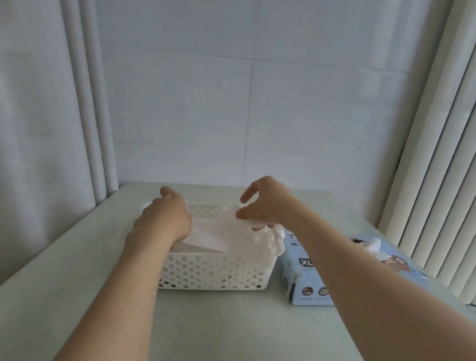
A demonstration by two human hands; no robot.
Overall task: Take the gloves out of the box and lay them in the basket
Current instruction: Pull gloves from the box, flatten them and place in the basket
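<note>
White perforated plastic basket (211,274) sits at frame centre on a pale green worktop (218,344). White gloves (222,235) lie piled inside it, flat in the middle. A bunch spills over the basket's right rim toward the glove box (303,279).

The box is light blue w/ "XL" printed on its near side. It lies just right of the basket, lower right of centre, partly hidden behind the right forearm. A bit of white glove pokes up from its top opening.

Both hands reach in from the bottom of the frame & hover over the basket. Left hand (164,217) is at the basket's far-left corner, back of the hand toward the camera, thumb sticking up. Its fingers are hidden beyond the hand, so can't tell whether it grips anything, though a scrap of white shows just past it. Right hand (268,203) is over the basket's far-right side, thumb & forefinger spread apart w/ nothing pinched between them. The other fingers are tucked under near the glove pile; contact unclear.

Background: white tiled wall (235,77) top centre, pale curtain (18,115) at left, cream vertical blinds (449,158) at right.
</note>
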